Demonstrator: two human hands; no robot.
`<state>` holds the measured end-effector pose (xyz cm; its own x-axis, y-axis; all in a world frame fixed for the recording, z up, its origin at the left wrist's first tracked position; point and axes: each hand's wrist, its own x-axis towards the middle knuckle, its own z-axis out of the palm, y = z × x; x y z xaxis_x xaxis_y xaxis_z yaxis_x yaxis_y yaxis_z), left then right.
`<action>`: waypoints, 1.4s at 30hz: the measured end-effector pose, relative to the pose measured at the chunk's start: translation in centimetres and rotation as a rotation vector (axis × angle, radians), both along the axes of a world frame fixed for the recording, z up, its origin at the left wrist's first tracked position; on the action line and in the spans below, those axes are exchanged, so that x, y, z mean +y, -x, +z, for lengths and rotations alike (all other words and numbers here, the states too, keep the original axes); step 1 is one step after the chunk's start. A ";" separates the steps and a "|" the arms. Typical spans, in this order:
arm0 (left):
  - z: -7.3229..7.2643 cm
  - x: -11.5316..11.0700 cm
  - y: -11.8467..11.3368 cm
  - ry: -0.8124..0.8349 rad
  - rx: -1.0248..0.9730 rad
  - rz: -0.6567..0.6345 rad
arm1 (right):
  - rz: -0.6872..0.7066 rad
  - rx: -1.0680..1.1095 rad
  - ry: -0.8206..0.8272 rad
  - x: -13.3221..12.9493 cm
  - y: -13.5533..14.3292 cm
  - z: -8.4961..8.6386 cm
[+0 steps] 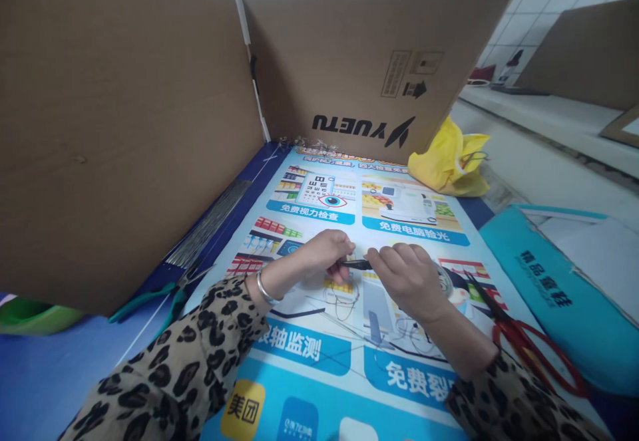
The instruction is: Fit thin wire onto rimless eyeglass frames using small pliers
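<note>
Over the middle of a printed poster (319, 354), my left hand (327, 255) is closed in a pinch, a silver bangle on its wrist. My right hand (407, 278) is closed around one end of a slim black tool (357, 264), whose other end reaches my left fingertips. What my left fingers pinch is too small to make out. Thin wires (344, 298) lie in loose loops on the poster below both hands. Some of the wires run towards the lower right, under my right forearm.
Teal-handled pliers (172, 298) and a bundle of straight wires (212, 218) lie left. Red-handled scissors (529, 348), a teal box (559, 281) and a yellow bag (446, 161) are right. Cardboard panels (349, 35) stand behind and left. A green item (42, 318) sits far left.
</note>
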<state>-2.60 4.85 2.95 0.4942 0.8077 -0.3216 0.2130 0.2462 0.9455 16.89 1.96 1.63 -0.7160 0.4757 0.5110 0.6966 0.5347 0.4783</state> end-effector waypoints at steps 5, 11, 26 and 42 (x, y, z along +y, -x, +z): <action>-0.1 0.1 -0.1 -0.064 0.039 0.029 | -0.038 -0.005 0.009 -0.2 0.1 -0.1; -0.1 0.2 -0.1 -0.195 0.078 0.090 | -0.086 0.006 0.000 -0.3 0.5 -0.1; 0.9 -0.4 0.5 -0.951 0.704 -0.065 | -0.416 0.078 0.582 -1.4 2.2 1.2; -0.6 0.1 1.6 -1.225 0.885 -0.136 | -0.412 0.129 0.834 -1.0 1.7 2.0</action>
<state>-4.16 4.99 2.37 0.5982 0.7544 0.2701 0.7604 -0.6408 0.1056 15.17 1.00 3.58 -0.3711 0.9275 -0.0453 0.9283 0.3694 -0.0418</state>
